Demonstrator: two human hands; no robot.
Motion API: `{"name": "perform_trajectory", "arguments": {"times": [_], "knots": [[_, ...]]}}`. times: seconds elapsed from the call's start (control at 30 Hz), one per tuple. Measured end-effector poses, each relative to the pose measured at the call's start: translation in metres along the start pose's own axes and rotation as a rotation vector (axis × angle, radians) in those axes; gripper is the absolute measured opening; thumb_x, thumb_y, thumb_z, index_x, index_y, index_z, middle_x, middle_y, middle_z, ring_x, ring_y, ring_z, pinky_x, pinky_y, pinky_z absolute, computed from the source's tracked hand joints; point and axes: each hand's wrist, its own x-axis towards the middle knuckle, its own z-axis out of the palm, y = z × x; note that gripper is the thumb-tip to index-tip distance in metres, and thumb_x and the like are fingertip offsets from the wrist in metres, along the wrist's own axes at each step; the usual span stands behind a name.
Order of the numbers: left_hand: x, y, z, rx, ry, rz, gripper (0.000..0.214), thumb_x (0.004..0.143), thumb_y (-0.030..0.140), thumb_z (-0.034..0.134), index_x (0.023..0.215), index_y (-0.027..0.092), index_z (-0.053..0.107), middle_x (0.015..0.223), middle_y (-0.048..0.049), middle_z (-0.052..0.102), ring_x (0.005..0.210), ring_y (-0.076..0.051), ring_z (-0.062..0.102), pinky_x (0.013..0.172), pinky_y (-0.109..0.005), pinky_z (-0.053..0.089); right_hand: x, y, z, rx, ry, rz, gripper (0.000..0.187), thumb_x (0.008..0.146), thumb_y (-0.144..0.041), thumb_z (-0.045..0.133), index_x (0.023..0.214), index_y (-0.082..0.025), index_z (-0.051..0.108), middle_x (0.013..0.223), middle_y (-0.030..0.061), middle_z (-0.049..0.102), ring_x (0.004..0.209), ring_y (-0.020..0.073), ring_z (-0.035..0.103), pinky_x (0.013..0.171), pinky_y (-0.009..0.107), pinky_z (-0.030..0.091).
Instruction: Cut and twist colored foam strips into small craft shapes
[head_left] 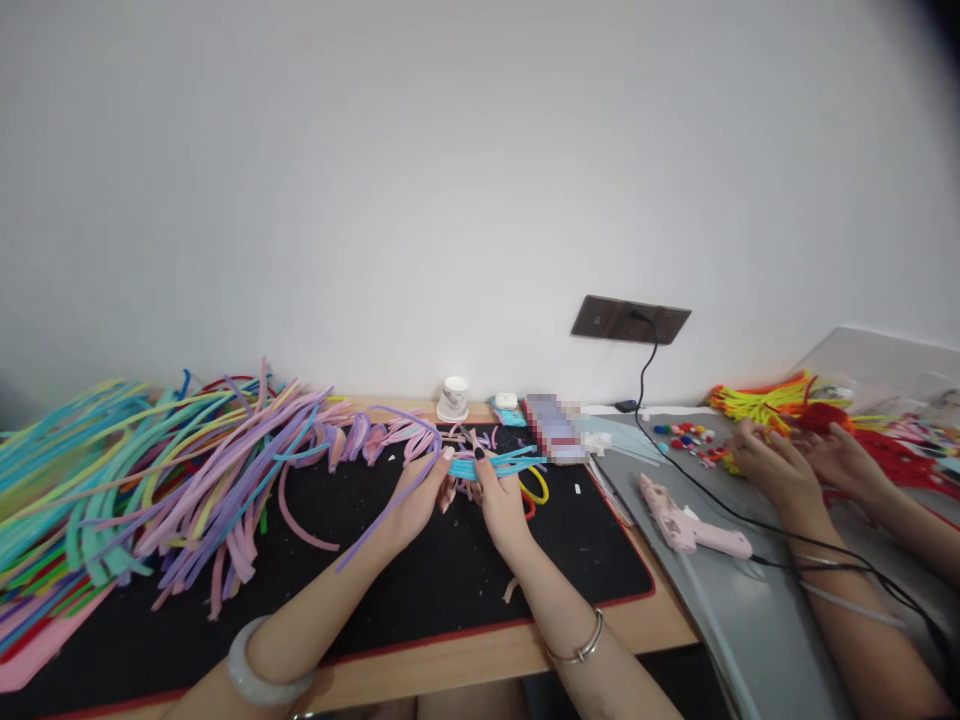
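A wooden table (435,664) carries a black mat (570,560) — pastel fuzzy stems (225,470) heaped at left.

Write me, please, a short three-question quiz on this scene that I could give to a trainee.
1. Multiple choice: what do the left hand and the right hand hold between them?
a) the white cup
b) blue strips
c) the black cord

2. True or false: the pink glue gun lies on the grey surface, to the right of the black mat.

3. Fill in the missing word: the black mat has a ____ edge.

Key:
1. b
2. True
3. red
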Motion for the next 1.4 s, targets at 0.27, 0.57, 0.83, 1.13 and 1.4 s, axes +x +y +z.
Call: {"name": "perform_trajectory", "arguments": {"times": [0.27,0.57,0.83,1.13,1.4], "knots": [[0.002,0.001,-0.004,0.152,0.064,0.039,0.037,0.081,0.042,0.054,0.053,0.019,0.048,0.044,0.0029,0.047,0.037,-0.01,0.043,0.04,-0.023,0.031,-0.001,-0.004,0.001,0.036,-0.047,0.004,0.034,0.08,-0.048,0.053,0.064,-0.021,0.038,0.051,-0.0064,0.033,0.044,0.009,0.027,0.043,0.024,0.023],[-0.001,-0.003,-0.003,-0.025,0.009,0.006,0.042,0.084,0.052,0.049,0.057,0.019,0.05,0.046,0.002,0.05,0.041,-0.011,0.044,0.043,-0.023,0.035,0.001,-0.006,-0.004,0.058,-0.09,0.023,0.033,0.078,-0.042,0.053,0.059,-0.021,0.035,0.047,-0.0073,0.031,0.042,0.0083,0.028,0.043,0.023,0.022],[-0.003,-0.01,0.0,0.026,-0.019,-0.029,0.045,0.085,0.051,0.046,0.053,0.019,0.046,0.045,0.0027,0.046,0.043,-0.011,0.045,0.046,-0.023,0.036,-0.002,-0.002,-0.002,-0.018,-0.223,0.02,0.033,0.082,-0.043,0.05,0.061,-0.02,0.04,0.048,-0.0068,0.033,0.042,0.0082,0.026,0.042,0.023,0.021],[-0.002,-0.002,0.001,0.034,-0.003,-0.066,0.046,0.083,0.051,0.048,0.05,0.021,0.04,0.038,0.0051,0.037,0.035,-0.009,0.035,0.039,-0.023,0.026,0.003,-0.005,-0.007,-0.058,-0.079,-0.056,0.035,0.082,-0.042,0.052,0.059,-0.02,0.039,0.049,-0.0068,0.031,0.044,0.0079,0.026,0.044,0.023,0.023],[-0.006,0.014,0.004,0.0,0.159,-0.059,0.048,0.084,0.054,0.044,0.049,0.021,0.037,0.04,0.0041,0.038,0.039,-0.01,0.036,0.044,-0.024,0.03,-0.002,-0.004,-0.001,-0.081,0.002,-0.101,0.036,0.084,-0.044,0.05,0.06,-0.02,0.039,0.053,-0.0052,0.034,0.047,0.01,0.03,0.048,0.025,0.028]]}}
